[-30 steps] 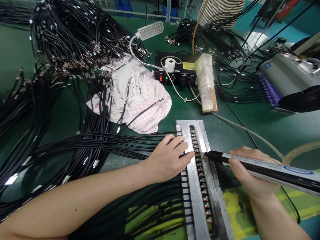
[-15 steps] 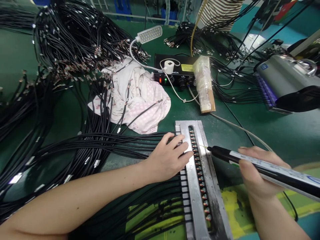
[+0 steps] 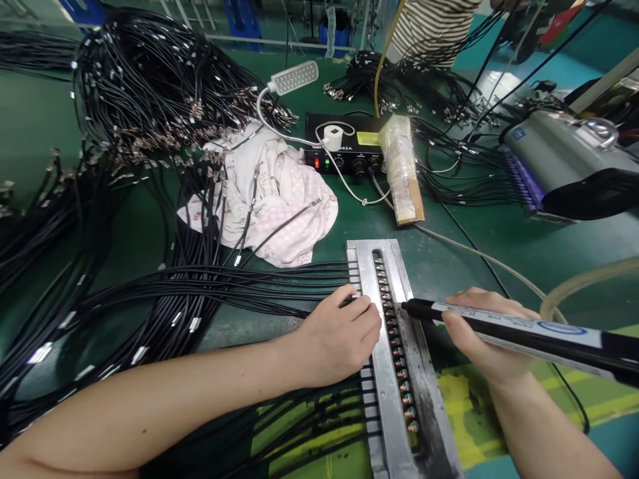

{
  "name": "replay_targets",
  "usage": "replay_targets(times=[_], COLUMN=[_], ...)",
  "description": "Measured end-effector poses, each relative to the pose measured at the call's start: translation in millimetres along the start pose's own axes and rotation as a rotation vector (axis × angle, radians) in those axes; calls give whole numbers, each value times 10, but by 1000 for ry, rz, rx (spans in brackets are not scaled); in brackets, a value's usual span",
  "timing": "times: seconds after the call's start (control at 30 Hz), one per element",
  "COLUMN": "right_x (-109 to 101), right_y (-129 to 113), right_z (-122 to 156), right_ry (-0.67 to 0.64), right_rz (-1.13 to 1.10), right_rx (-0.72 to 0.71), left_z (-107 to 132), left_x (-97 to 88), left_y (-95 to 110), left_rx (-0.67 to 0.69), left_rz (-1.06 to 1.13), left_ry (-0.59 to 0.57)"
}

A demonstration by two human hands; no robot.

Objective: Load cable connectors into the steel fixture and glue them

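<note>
Left hand: my left hand [image 3: 339,338] lies at lower centre, at the left edge of the jig.
Left fingers: curled together, pressing down on the black cables [image 3: 214,287] where they reach the jig.
Right hand: my right hand [image 3: 484,336] is at lower right, just beside the jig.
Right fingers: clamped around the barrel of a dispensing pen [image 3: 519,327], thumb below and fingers above.
Pen tip: a fine tip [image 3: 403,304] points left, just beside the row of metal connectors [image 3: 394,346].
Jig: a slotted aluminium jig [image 3: 375,392] runs from lower centre up the frame, with the connectors lined up in its slot and cables fanning out to its left.
Bench: a green bench mat [image 3: 579,249] lies under everything, with a yellow-stained patch [image 3: 462,406] to the right of the jig.
Middle: a crumpled pink-and-white cloth [image 3: 277,206] lies above the cables, and a pale hose [image 3: 479,256] crosses the mat at right.
Far centre: a black dispenser controller [image 3: 344,159], a gooseneck LED lamp [image 3: 292,78] and a taped package [image 3: 402,169] sit together.
Far left: a large heap of terminated cables [image 3: 150,86] fills the upper left.
Far right: a grey machine [image 3: 559,150] stands at the right edge, and a co-worker's striped sleeve [image 3: 434,30] shows at top.
</note>
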State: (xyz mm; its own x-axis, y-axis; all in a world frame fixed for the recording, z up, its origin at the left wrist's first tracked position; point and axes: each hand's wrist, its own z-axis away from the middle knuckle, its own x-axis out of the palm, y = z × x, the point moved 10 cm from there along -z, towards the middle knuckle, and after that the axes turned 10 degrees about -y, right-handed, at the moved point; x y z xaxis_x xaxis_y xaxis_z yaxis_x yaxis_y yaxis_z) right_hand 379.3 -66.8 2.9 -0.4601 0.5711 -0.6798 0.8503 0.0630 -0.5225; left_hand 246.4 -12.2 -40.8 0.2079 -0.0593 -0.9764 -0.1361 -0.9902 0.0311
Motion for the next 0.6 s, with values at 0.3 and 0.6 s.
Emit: replay_targets(times=[0.3,0.6], right_x=[24,11], right_y=[70,66], right_z=[35,49], right_ry=[-20,-26], right_rz=[-54,-45], right_rx=[29,41], left_z=[14,5], left_x=[-16,-26], left_y=[3,-3], left_rx=[6,2], left_rz=[3,-2], left_ry=[19,14])
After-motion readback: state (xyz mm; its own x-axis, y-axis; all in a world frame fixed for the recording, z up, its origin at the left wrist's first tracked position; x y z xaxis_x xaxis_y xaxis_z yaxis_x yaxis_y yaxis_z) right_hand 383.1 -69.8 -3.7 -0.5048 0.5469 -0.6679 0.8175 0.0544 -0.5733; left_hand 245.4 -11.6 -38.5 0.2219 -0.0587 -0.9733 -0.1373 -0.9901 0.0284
